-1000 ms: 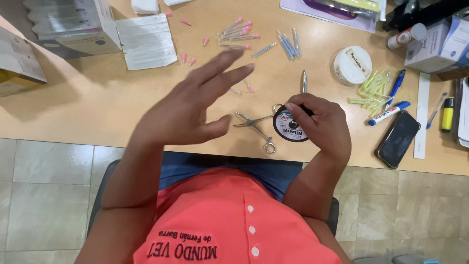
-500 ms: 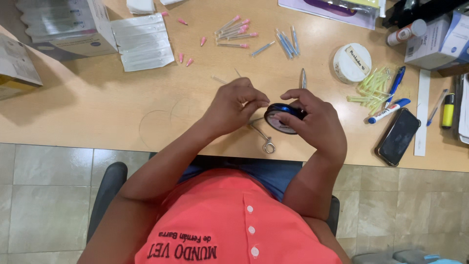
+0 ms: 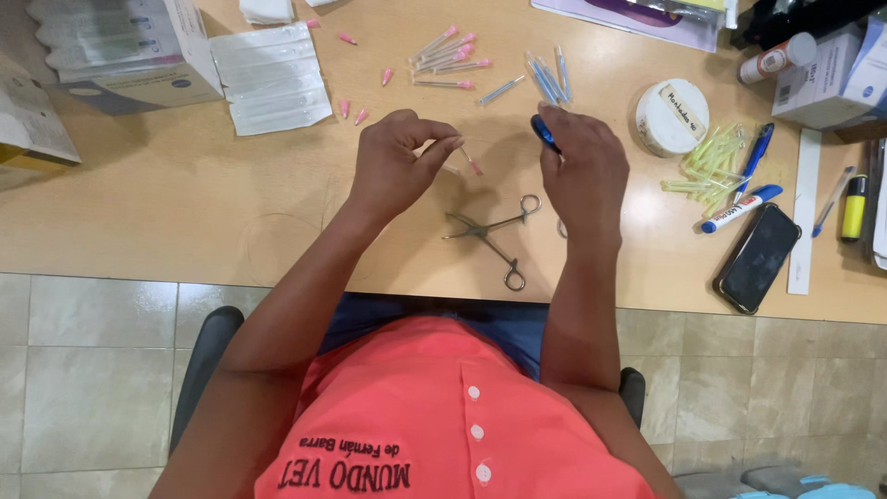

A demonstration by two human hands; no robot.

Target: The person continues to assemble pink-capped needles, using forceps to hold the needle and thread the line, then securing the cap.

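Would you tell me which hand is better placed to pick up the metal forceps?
Probably the right hand: the forceps have ring handles just beside it, though it holds a small blue item.

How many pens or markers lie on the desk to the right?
4: a blue pen by the yellow needle pile, a white marker below it, a thin pen and a yellow highlighter farther right; others may be hidden.
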